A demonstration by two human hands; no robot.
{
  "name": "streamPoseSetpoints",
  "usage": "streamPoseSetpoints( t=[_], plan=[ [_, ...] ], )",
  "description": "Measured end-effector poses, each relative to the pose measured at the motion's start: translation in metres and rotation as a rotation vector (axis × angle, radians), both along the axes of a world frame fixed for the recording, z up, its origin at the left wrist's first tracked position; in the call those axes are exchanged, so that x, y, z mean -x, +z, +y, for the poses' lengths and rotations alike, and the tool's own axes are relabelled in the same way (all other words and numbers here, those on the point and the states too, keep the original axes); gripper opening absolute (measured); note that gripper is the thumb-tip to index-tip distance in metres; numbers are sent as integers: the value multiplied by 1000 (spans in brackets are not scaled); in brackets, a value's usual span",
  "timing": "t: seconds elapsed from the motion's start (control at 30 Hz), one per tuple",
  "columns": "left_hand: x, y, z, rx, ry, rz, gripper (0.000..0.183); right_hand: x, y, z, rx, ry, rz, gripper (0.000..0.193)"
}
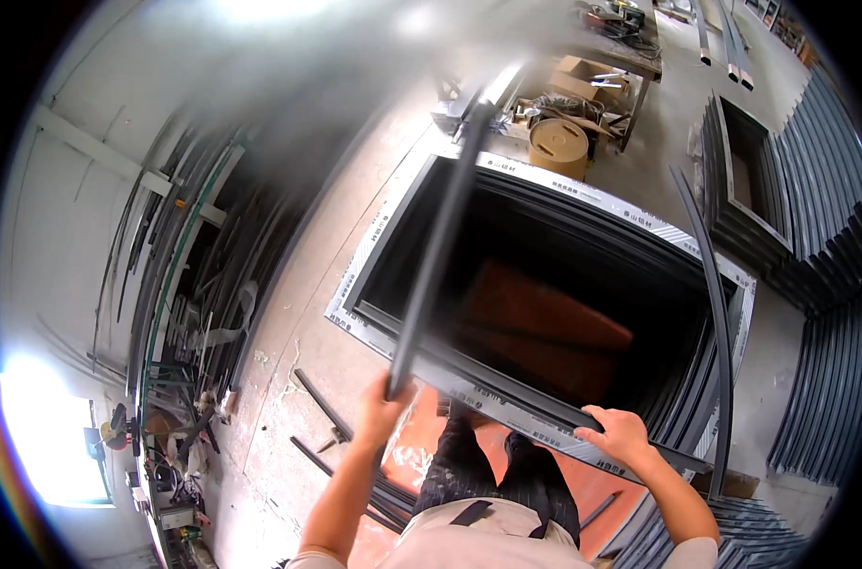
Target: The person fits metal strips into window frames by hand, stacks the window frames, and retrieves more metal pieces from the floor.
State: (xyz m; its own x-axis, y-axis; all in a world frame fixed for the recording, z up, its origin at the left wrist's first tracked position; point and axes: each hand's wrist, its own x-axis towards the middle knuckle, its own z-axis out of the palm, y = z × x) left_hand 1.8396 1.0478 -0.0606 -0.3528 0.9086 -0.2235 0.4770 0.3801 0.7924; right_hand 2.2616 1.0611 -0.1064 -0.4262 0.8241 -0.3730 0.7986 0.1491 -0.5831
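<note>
My left hand point(381, 410) is closed around the corner of a dark three-sided metal frame point(437, 237). From that corner one long bar, smeared by motion, slants up and away. A cross bar runs rightward to my right hand point(621, 438), which grips it near its right end with the thumb on top. Another slightly curved bar point(715, 313) rises at the right. Below the held frame stands a pile of dark rectangular frames point(355, 275), its top rim covered in white printed film. Inside the pile, a reddish-brown panel point(545, 327) shows at the bottom.
Long dark profiles point(203, 266) lean along the left wall. Short bars point(322, 403) lie on the floor at my left. More stacked frames point(753, 180) and ribbed piles of profiles point(820, 398) stand at the right. Beyond are a workbench point(630, 57) and a round brown drum point(559, 147).
</note>
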Motion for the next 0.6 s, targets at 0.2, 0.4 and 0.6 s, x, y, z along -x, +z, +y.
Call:
streamPoseSetpoints(
  t=[0.2, 0.4, 0.6],
  plan=[
    [-8, -19, -25, 106, -134, 208, 29, 22, -20, 7, 61, 26, 28, 64],
    [-5, -66, -30, 157, -161, 80, 21, 16, -59, 2, -93, 27, 49, 58],
    [-3, -42, -9, 83, -165, 7, 19, 21, -85, -3, -69, -49, 199, 49]
  ],
)
